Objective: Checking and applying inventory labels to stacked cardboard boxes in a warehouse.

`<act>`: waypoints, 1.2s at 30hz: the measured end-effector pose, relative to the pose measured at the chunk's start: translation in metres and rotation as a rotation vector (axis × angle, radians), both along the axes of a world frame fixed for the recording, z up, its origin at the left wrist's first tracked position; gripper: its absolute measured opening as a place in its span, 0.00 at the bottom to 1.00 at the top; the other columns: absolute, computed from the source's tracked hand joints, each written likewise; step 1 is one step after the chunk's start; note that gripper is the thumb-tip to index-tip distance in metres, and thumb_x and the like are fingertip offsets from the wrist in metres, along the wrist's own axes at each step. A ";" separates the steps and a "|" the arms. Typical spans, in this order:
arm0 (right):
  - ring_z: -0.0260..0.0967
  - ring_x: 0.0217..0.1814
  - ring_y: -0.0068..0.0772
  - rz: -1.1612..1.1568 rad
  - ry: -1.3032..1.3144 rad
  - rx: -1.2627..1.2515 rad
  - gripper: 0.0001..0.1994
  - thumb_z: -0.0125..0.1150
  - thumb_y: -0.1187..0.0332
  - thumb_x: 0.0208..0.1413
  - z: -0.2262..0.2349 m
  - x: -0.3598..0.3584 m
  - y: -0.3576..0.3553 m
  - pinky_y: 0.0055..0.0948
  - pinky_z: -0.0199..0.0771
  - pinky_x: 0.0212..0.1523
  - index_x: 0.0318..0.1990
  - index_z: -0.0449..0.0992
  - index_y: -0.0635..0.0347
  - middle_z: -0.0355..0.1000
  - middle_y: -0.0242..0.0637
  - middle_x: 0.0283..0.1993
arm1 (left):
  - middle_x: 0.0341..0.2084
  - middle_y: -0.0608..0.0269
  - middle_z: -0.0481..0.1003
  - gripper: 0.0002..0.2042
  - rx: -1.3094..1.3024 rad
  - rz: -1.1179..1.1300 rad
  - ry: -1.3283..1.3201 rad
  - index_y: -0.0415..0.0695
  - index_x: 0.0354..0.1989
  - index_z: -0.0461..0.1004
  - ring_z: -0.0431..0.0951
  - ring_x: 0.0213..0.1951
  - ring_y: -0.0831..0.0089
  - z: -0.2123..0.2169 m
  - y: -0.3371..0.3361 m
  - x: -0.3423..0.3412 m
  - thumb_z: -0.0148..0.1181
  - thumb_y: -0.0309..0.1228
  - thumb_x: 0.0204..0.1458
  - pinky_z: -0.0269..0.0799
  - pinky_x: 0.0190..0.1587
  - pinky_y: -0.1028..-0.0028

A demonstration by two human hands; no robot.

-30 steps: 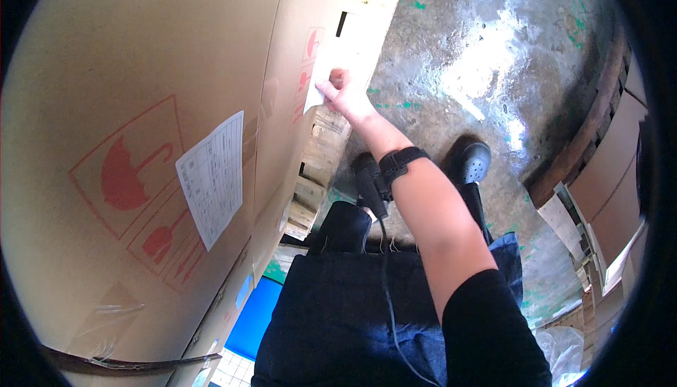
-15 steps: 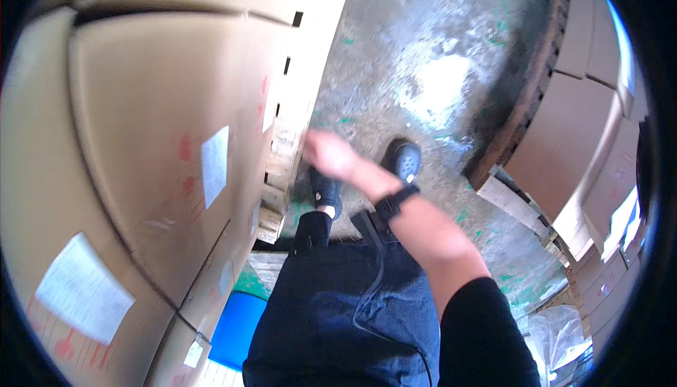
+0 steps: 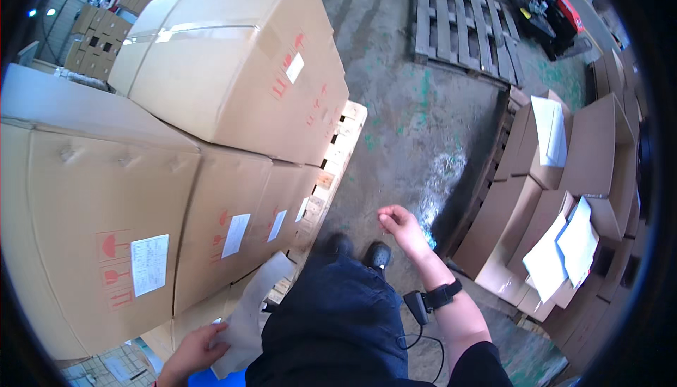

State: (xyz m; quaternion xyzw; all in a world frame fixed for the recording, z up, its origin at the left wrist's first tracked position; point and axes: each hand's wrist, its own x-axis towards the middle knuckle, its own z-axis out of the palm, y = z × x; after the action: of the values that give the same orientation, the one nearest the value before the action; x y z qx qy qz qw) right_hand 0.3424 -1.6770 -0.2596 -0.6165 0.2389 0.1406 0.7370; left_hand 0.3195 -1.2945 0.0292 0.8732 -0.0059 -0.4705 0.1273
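My left hand point(image 3: 196, 353), at the lower left, grips the edge of a long, curved whitish sheet point(image 3: 255, 316). The sheet hangs between my leg and a row of large brown cartons point(image 3: 227, 175). White labels, such as this label point(image 3: 149, 265), are stuck on the carton sides beside red printed marks. In front of my body, over the floor, hovers my right hand point(image 3: 400, 226). Its fingers are curled in toward the thumb, and nothing shows in them. A black strap with a small device point(image 3: 430, 301) and a cable sits on the right wrist.
The cartons at left stand on a pale wooden pallet point(image 3: 340, 147). On the right are open cartons point(image 3: 504, 225) with papers point(image 3: 560, 249) on top. An unloaded pallet point(image 3: 467, 31) lies ahead beside a red and black pallet truck point(image 3: 553, 17). A blue container point(image 3: 217, 378) shows below my left hand.
The view has tilted up, bringing the far floor, pallet and truck into sight. My right hand has moved away from the left pallet's edge. My left hand and its sheet have come into view.
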 end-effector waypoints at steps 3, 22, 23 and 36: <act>0.65 0.32 0.18 -0.042 -0.098 0.212 0.08 0.51 0.69 0.55 0.055 0.074 0.008 0.18 0.66 0.34 0.39 0.70 0.63 0.69 0.29 0.30 | 0.38 0.58 0.73 0.17 -0.382 0.412 -0.087 0.39 0.46 0.67 0.73 0.39 0.71 0.009 -0.027 0.025 0.59 0.26 0.46 0.68 0.42 0.74; 0.64 0.34 0.19 -0.552 -0.138 0.371 0.08 0.54 0.75 0.52 0.023 0.349 0.063 0.20 0.68 0.36 0.41 0.68 0.63 0.67 0.30 0.34 | 0.34 0.55 0.72 0.17 -0.323 0.514 -0.204 0.39 0.46 0.65 0.73 0.37 0.67 -0.087 -0.065 0.168 0.57 0.28 0.47 0.67 0.41 0.73; 0.64 0.34 0.19 -0.555 -0.129 0.369 0.08 0.54 0.75 0.52 0.025 0.350 0.064 0.20 0.68 0.36 0.41 0.68 0.63 0.67 0.30 0.34 | 0.35 0.55 0.71 0.17 -0.301 0.679 -0.189 0.39 0.46 0.65 0.72 0.38 0.66 -0.085 -0.068 0.170 0.57 0.29 0.48 0.67 0.42 0.72; 0.63 0.28 0.16 -0.361 -0.206 0.296 0.05 0.54 0.72 0.53 0.009 0.356 0.049 0.16 0.67 0.32 0.35 0.68 0.63 0.67 0.29 0.28 | 0.37 0.54 0.71 0.17 -0.181 0.635 -0.209 0.39 0.46 0.65 0.72 0.40 0.67 -0.084 -0.079 0.178 0.57 0.29 0.47 0.66 0.43 0.72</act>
State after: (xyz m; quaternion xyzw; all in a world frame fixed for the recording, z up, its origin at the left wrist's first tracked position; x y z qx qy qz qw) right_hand 0.6984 -1.6278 -0.2503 -0.4605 0.2454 -0.0234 0.8527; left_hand 0.4979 -1.3737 -0.0552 0.8602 0.2112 -0.3129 0.3430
